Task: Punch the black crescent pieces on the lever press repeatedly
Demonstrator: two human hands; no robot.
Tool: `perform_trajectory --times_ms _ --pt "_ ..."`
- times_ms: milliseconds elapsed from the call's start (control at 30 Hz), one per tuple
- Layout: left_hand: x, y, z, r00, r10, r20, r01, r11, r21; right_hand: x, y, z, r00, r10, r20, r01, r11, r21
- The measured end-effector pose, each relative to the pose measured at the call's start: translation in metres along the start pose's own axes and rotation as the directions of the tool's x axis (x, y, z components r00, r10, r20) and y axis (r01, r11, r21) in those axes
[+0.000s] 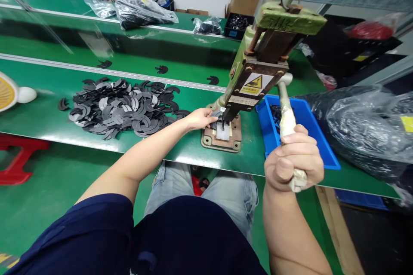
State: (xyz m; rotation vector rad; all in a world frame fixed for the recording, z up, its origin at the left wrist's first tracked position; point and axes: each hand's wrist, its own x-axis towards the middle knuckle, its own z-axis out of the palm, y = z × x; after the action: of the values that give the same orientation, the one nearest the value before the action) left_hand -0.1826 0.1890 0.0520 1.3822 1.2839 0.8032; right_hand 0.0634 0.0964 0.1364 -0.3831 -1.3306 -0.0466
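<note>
My left hand (202,119) pinches a dark curved plastic part (215,121) at the base of a green hand press (258,64). The part lies beside a small metal block (223,131) on the press's base plate, right under the ram (230,112). Around the tape-wrapped lever handle (287,122) of the press, the fingers of my right hand (295,159) are closed. To the left of the press, a heap of black and grey curved parts (125,107) covers the green bench.
A blue bin (309,137) with dark parts stands right of the press, beside a plastic-wrapped bundle (364,124). Several single curved parts, one (161,69) among them, lie on the strip behind. A yellow-and-white fan (9,91) sits at the far left.
</note>
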Motion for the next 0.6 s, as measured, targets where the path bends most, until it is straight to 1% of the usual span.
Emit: perform_trajectory --times_ms 100,200,300,367,433,500,533,600 --pt "0.001 0.006 -0.001 0.997 -0.065 0.042 0.067 0.997 -0.033 0.000 0.003 0.004 0.999 -0.018 -0.051 0.018 1.000 0.014" --pt "0.002 0.011 -0.003 0.991 -0.118 0.071 0.120 0.992 -0.032 -0.002 0.006 0.006 0.995 -0.044 -0.091 0.047 0.998 0.035" --pt "0.003 0.017 -0.006 0.972 -0.193 0.138 0.199 0.980 -0.030 -0.003 0.007 0.007 0.994 -0.061 -0.088 0.066 0.997 0.046" --pt "0.003 0.021 -0.007 0.952 -0.247 0.178 0.258 0.965 -0.039 0.004 0.006 0.009 0.995 -0.060 -0.076 0.064 0.997 0.039" --pt "0.002 0.024 -0.006 0.940 -0.287 0.185 0.301 0.952 -0.051 0.023 0.003 0.014 0.996 -0.073 -0.054 0.076 0.996 0.053" --pt "0.000 0.026 -0.002 0.940 -0.303 0.159 0.317 0.945 -0.073 0.053 -0.001 0.021 0.994 -0.109 -0.029 0.111 0.990 0.087" --pt "-0.002 0.026 0.000 0.943 -0.303 0.139 0.316 0.944 -0.089 0.070 -0.003 0.024 0.994 -0.114 0.003 0.113 0.988 0.105" --pt "-0.006 0.025 0.004 0.951 -0.291 0.104 0.303 0.944 -0.128 0.100 -0.004 0.028 0.995 -0.040 0.094 0.029 0.992 0.121"
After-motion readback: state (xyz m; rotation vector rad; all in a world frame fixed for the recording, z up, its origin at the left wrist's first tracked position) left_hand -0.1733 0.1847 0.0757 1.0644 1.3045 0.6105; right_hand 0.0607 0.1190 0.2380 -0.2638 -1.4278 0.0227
